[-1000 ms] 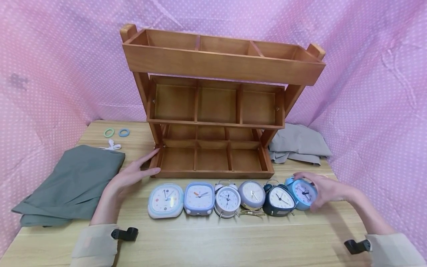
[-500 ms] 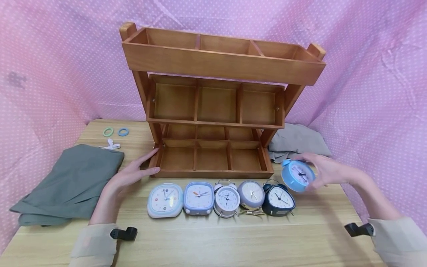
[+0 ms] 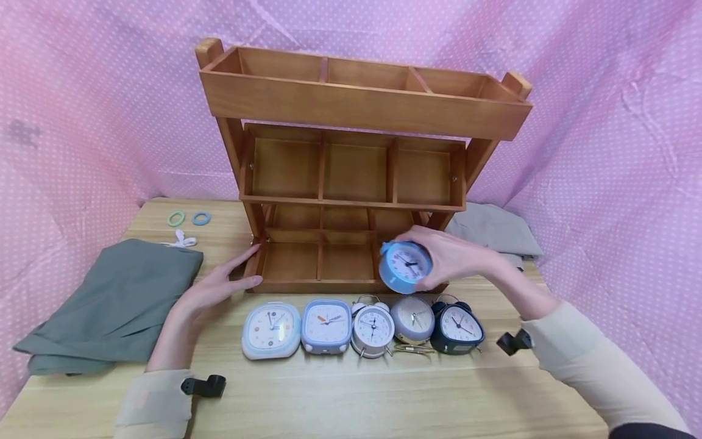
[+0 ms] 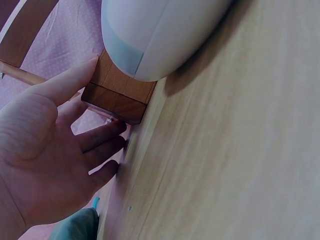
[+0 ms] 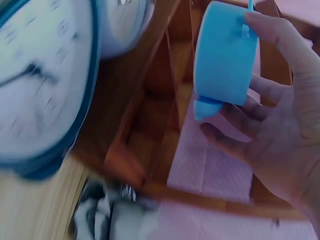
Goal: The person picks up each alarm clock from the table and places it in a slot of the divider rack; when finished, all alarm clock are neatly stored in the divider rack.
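My right hand (image 3: 446,256) grips a round light blue alarm clock (image 3: 404,266) in the air over the right front compartment of the wooden shelf rack (image 3: 351,183); in the right wrist view the blue clock (image 5: 225,57) sits between thumb and fingers (image 5: 260,112). My left hand (image 3: 219,286) lies flat with straight fingers against the rack's front left corner (image 4: 117,95). On the table (image 3: 351,390) stands a row of clocks: pale blue square (image 3: 272,330), lilac square (image 3: 326,325), white twin-bell (image 3: 374,330), grey round (image 3: 414,319), dark navy (image 3: 457,327).
A folded green-grey cloth (image 3: 109,305) lies at the left, a grey cloth (image 3: 488,228) behind the rack's right side. Two small rings (image 3: 189,217) and a white clip (image 3: 178,239) sit at the back left. Pink dotted fabric walls surround the table.
My right hand lifted the light blue clock from the row's right end and carried it left and up to the rack's bottom right compartment. The left hand stayed put.
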{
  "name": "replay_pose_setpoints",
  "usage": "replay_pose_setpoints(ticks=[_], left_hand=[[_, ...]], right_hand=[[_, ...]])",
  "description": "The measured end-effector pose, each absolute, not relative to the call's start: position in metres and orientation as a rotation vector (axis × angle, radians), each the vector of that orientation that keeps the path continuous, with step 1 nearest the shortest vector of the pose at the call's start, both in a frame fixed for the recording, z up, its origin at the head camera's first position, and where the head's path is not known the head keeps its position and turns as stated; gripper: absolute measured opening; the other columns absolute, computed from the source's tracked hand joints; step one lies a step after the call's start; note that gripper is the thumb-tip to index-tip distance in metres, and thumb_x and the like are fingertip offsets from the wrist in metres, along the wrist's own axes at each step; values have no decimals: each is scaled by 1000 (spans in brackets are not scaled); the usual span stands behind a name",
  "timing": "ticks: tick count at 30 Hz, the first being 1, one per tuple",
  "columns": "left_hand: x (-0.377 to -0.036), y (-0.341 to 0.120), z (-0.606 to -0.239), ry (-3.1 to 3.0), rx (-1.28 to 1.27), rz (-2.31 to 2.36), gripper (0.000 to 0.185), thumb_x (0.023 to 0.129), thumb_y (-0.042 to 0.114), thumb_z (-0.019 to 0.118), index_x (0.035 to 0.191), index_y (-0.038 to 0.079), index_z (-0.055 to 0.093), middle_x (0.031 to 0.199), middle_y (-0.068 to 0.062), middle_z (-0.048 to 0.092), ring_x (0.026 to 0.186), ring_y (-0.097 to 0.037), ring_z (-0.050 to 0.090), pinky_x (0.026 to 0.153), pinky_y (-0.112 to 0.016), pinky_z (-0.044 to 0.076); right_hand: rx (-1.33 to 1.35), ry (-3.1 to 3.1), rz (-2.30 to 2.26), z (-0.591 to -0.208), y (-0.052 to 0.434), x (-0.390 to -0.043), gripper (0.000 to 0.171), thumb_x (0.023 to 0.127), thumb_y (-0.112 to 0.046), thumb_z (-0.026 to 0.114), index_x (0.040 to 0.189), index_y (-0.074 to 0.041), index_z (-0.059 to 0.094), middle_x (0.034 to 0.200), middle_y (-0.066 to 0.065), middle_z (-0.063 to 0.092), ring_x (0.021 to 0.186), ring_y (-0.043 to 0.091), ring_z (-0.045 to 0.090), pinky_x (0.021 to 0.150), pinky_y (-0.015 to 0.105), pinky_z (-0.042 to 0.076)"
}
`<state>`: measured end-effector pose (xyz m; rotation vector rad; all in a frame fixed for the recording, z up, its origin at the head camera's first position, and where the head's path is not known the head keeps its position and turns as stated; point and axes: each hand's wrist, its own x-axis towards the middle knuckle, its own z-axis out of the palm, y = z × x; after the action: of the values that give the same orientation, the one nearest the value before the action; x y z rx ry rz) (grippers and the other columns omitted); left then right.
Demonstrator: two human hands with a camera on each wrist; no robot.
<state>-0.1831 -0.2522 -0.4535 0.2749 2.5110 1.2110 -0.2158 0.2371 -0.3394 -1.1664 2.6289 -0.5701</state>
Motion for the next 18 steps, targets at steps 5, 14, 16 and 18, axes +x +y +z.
replay_pose_setpoints(ticks=[5, 14, 16, 18], left_hand=[[-183, -252, -455, 2504, 268, 1216, 82, 99, 54, 62, 164, 43, 14, 174, -14, 13, 158, -50, 13, 118, -75, 21], [-183, -253, -456, 2476, 270, 1240, 83, 99, 52, 63, 164, 44, 13, 174, -13, 12, 158, -49, 12, 119, -75, 20], [-183, -253, -455, 2467, 265, 1250, 83, 99, 52, 64, 164, 44, 13, 174, -14, 11, 158, -49, 11, 119, -75, 20], [-184, -252, -455, 2464, 263, 1250, 83, 99, 52, 64, 164, 44, 13, 175, -13, 11, 158, -49, 11, 119, -75, 19]], right_hand=[[-1168, 2614, -563, -346, 196, -230, 87, 70, -44, 86, 146, -17, 52, 134, 5, 60, 116, 21, 58, 97, 44, 55], [-1217, 2574, -525, -352, 131, -247, 91, 72, -49, 85, 150, -18, 50, 140, 5, 59, 127, 23, 55, 104, 47, 52], [-1247, 2545, -521, -353, 119, -252, 92, 72, -48, 85, 151, -18, 49, 141, 6, 58, 127, 23, 55, 104, 45, 52], [-1290, 2498, -537, -353, 107, -258, 92, 72, -44, 86, 151, -16, 49, 141, 6, 58, 126, 22, 56, 104, 43, 52]])
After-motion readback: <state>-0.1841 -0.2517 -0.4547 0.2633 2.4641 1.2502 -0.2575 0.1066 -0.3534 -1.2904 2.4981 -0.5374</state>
